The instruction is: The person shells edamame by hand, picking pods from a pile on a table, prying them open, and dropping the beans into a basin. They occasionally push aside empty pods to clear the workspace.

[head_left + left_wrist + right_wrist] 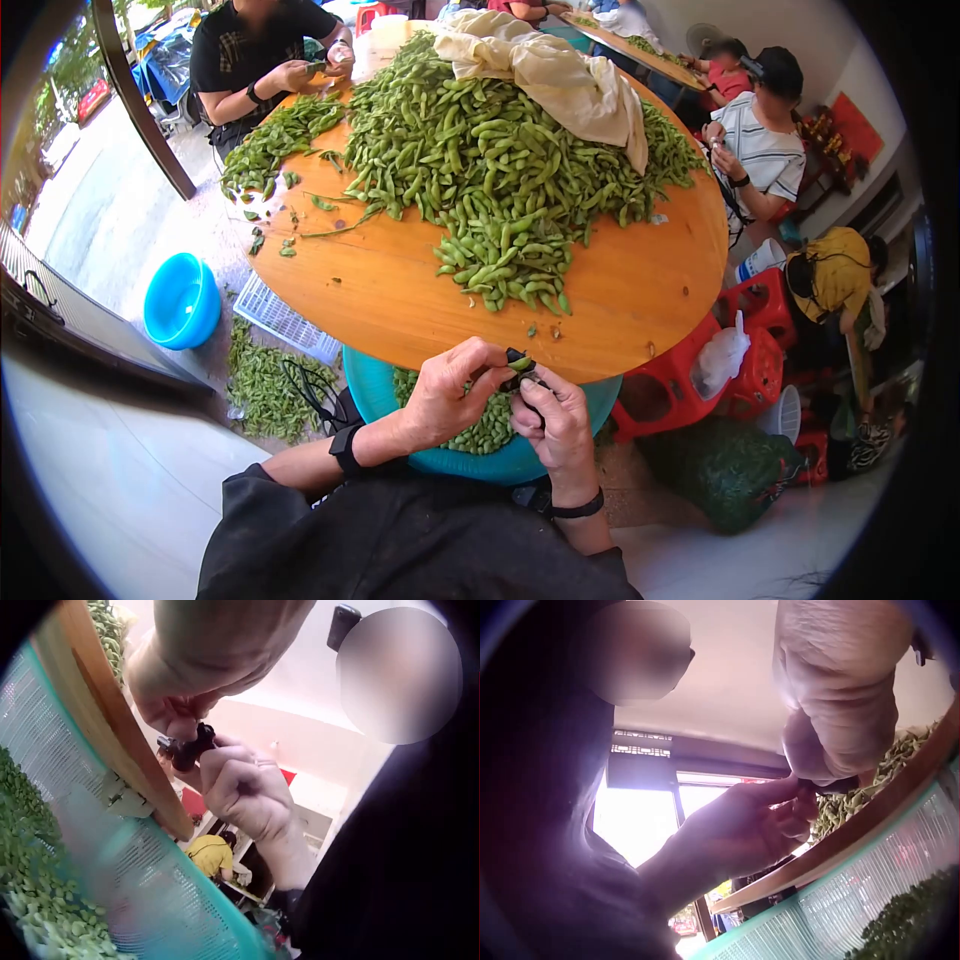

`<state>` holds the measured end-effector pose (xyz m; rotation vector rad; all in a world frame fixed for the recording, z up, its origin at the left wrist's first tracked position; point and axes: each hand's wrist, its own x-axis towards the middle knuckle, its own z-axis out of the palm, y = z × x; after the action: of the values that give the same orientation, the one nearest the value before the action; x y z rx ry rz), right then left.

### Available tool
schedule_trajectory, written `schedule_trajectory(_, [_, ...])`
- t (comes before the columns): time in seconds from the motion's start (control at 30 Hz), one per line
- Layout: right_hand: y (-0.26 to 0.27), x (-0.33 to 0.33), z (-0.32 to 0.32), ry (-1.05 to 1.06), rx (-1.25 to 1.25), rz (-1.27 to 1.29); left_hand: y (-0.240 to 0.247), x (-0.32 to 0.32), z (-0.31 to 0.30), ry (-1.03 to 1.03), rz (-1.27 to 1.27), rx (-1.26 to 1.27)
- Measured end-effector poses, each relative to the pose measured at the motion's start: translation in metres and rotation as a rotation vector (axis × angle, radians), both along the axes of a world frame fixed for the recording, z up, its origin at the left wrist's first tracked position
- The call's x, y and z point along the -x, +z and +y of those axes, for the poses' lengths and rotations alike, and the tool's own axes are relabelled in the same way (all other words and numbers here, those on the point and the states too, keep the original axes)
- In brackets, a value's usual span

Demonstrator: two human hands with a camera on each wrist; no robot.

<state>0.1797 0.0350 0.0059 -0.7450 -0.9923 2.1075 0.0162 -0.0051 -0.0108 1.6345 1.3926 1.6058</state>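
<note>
Over the table's near edge, my left hand [455,392] pinches one end of a green pod [520,364] between thumb and forefinger. My right hand [555,420] has its fingers curled round a small black tool [516,380] against the pod. The left wrist view shows the black piece [191,748] between my left hand [214,660] and right hand [251,791]. In the right wrist view, the fingertips of my left hand [735,825] meet my right hand [840,697]; the pod is hidden there. Below them, a teal basin [360,385] holds loose green beans [485,428].
A large heap of pods [500,170] covers the wooden table [640,290], with a cream cloth [560,75] on top. Blue basin [182,300] and white crate [285,318] stand at left. Red stools [665,375] and a green bag [725,470] are at right. Several people sit around.
</note>
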Motion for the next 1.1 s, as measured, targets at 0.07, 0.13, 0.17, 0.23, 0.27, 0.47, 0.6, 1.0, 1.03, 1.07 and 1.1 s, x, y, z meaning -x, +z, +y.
schedule_trajectory(0.07, [0.002,0.0,0.0,-0.016,0.044,0.024,0.003,0.0,0.001,0.016,0.183,-0.056])
schedule_trajectory(0.13, [-0.003,-0.002,-0.001,-0.011,-0.016,-0.006,-0.003,0.001,-0.003,-0.059,0.044,0.031])
schedule_trajectory(0.17, [-0.005,-0.004,-0.001,-0.006,-0.076,-0.037,-0.006,0.001,-0.004,-0.134,-0.096,0.118])
schedule_trajectory(0.23, [-0.007,-0.009,-0.001,0.024,-0.11,-0.022,-0.005,0.008,-0.004,-0.354,-0.547,0.271])
schedule_trajectory(0.27, [-0.007,-0.013,0.0,0.056,-0.145,-0.009,-0.005,0.011,-0.003,-0.569,-1.003,0.419])
schedule_trajectory(0.47, [0.009,-0.02,0.002,0.133,-0.12,-0.126,-0.008,0.009,-0.005,-0.758,-1.269,0.554])
schedule_trajectory(0.6, [0.007,-0.015,-0.005,0.053,-0.635,-0.481,-0.007,0.01,-0.008,-0.565,-0.586,0.507])
schedule_trajectory(1.0, [0.007,0.001,-0.018,-0.134,-1.026,-0.749,0.003,0.004,-0.016,-0.456,-0.383,0.467])
schedule_trajectory(1.03, [0.002,0.005,-0.022,-0.213,-1.074,-0.781,0.003,-0.001,-0.017,-0.456,-0.383,0.466])
schedule_trajectory(1.07, [-0.002,0.009,-0.026,-0.294,-1.121,-0.812,0.002,-0.006,-0.017,-0.416,-0.525,0.53])
schedule_trajectory(1.1, [-0.006,0.011,-0.029,-0.329,-1.15,-0.814,0.002,-0.01,-0.018,-0.373,-0.667,0.594])
